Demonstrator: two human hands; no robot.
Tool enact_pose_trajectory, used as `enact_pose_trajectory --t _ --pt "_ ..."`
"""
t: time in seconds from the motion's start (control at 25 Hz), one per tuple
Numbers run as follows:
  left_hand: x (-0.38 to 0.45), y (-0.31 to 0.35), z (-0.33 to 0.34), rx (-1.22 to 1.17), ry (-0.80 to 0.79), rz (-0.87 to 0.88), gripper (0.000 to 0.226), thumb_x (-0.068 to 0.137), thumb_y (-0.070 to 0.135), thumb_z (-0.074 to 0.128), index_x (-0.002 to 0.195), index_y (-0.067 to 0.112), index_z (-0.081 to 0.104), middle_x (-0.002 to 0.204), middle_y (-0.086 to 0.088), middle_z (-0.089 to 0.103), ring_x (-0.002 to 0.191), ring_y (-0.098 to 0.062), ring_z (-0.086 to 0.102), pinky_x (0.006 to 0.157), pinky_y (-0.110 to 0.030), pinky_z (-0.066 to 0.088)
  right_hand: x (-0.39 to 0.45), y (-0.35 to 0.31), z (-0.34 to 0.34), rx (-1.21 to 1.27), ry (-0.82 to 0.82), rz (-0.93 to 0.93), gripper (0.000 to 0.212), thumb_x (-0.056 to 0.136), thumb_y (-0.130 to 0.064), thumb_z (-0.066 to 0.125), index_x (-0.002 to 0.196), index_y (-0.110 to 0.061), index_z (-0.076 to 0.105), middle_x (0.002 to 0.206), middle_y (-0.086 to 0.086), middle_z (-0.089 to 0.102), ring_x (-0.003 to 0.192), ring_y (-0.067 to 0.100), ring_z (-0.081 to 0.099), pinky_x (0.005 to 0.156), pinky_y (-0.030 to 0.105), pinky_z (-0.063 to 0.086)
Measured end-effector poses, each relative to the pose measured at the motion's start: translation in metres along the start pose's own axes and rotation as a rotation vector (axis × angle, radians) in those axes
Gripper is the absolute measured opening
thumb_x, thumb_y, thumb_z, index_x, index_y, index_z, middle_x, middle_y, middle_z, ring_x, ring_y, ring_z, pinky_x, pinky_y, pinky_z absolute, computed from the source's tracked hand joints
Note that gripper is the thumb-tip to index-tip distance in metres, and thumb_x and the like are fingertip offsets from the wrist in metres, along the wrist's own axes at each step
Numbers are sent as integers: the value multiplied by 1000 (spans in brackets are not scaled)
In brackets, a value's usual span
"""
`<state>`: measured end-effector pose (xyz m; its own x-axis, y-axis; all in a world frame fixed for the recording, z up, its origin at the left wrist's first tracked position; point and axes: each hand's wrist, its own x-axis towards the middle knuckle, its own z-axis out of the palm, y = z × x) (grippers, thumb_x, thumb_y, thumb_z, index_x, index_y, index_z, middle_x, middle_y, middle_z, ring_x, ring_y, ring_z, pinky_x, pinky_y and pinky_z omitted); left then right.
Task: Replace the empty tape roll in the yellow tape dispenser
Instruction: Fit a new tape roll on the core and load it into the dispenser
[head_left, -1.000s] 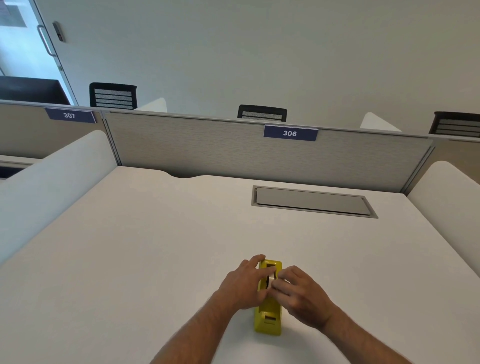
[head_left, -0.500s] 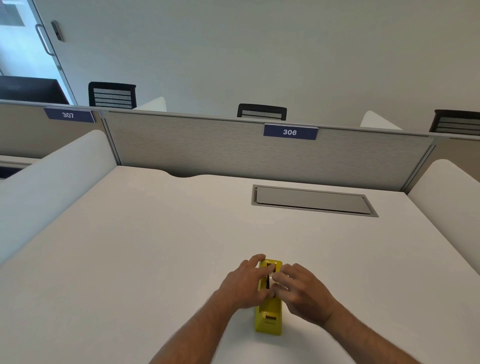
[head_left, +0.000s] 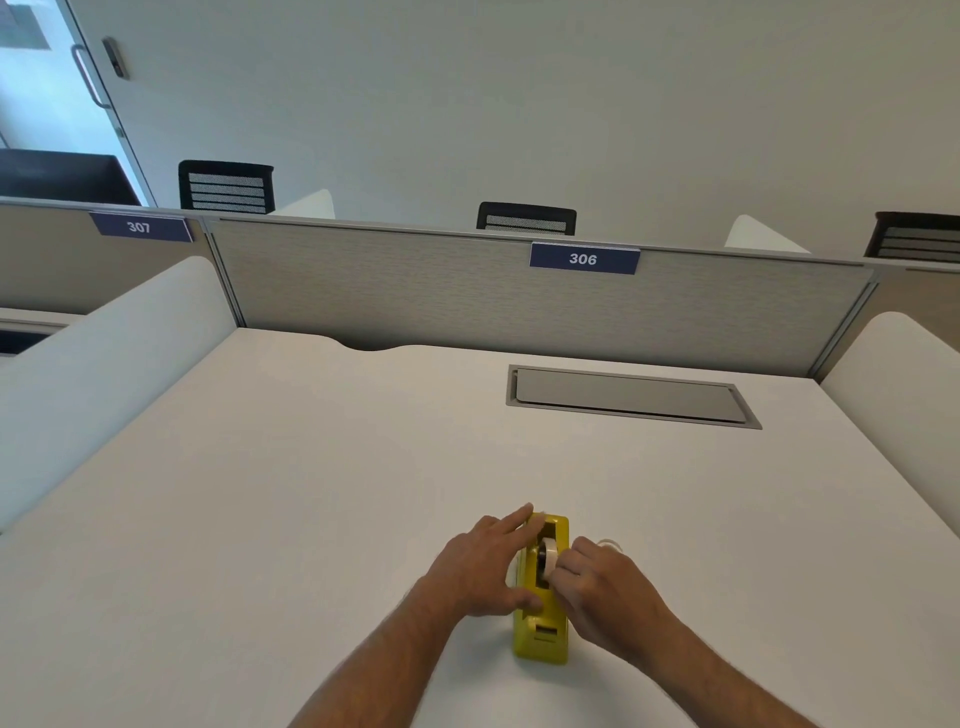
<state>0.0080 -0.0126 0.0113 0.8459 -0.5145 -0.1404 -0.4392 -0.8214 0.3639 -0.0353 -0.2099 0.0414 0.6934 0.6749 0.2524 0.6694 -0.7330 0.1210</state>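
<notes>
The yellow tape dispenser (head_left: 541, 631) stands on the white desk (head_left: 311, 493), near its front edge, lengthwise away from me. A white tape roll (head_left: 549, 560) sits upright in its slot. My left hand (head_left: 480, 569) steadies the dispenser from the left, with the fingers stretched along its top edge and the thumb against its side. My right hand (head_left: 602, 584) pinches the roll from the right with its fingertips. A small pale object (head_left: 609, 543) peeks out behind my right hand, and a white edge (head_left: 514, 570) shows under my left hand; what either one is cannot be told.
A grey cable hatch (head_left: 631, 397) is set into the desk at the back right. A grey partition (head_left: 415, 296) labelled 306 closes the far side, with white side dividers (head_left: 104, 364) left and right. Black chair backs show beyond it.
My hands have drawn slightly apart over the dispenser, so the white roll now shows in the slot. My right fingertips have shifted onto the roll. The dispenser has not moved.
</notes>
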Motion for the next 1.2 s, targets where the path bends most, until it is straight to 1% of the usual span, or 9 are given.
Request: enact_pose_trajectory --t 0.08,0.16,0.4,0.6,0.76,0.92,1.0,1.08,1.2 --pt "-2 1 -1 10 -8 26 94 80 66 64 148 54 0 166 15 0 145 -25 27 106 -50 43 0 -3 -2 3 12 -6 19 66 -21 87 71 -22 69 69 -6 67 61 11 59 46 22 48" --pt "-2 2 -1 30 -12 35 91 81 66 63 147 56 2 166 14 -1 144 -26 29 105 -50 44 -1 -5 -5 9 28 11 23 60 -18 90 71 -21 70 68 -5 68 60 12 60 45 22 48" --pt "0 0 2 41 3 -10 99 78 65 65 152 44 3 165 20 0 140 -24 35 104 -46 44 -5 -22 -2 70 54 194 25 62 -27 91 71 -22 69 66 -6 66 56 10 58 40 20 46" --pt "1 0 5 49 13 -34 102 77 68 64 154 38 5 164 23 -1 140 -22 37 104 -45 45 -9 -35 -3 73 33 281 27 60 -30 93 68 -20 69 60 -7 64 51 10 57 34 19 42" --pt "3 0 7 48 18 -42 103 75 68 67 154 38 7 164 23 0 139 -22 38 103 -44 45 -11 -43 -9 101 23 357 27 62 -30 92 64 -21 67 59 -8 62 50 10 56 33 19 31" --pt "3 0 9 44 28 -47 103 76 64 69 154 38 8 164 23 0 139 -22 39 103 -44 46 -15 -49 -12 163 -5 435 26 67 -29 89 66 -24 64 61 -10 62 53 8 56 42 10 18" --pt "3 0 9 40 30 -48 103 75 64 69 154 38 8 164 23 1 139 -22 40 103 -44 46 -18 -52 -8 179 2 459 21 71 -30 86 70 -24 66 66 -10 65 58 9 58 43 10 20" --pt "4 0 9 36 32 -47 103 75 64 69 154 37 9 164 23 1 139 -22 40 103 -44 46 -21 -55 -4 208 7 454 12 85 -34 73 83 -23 69 80 -8 69 71 10 60 49 12 29" --pt "4 0 10 31 31 -53 103 75 63 70 154 37 9 164 23 1 139 -22 39 104 -43 45 -23 -58 -1 254 -13 474 17 96 -36 58 97 -23 68 94 -7 68 85 11 58 58 18 39"
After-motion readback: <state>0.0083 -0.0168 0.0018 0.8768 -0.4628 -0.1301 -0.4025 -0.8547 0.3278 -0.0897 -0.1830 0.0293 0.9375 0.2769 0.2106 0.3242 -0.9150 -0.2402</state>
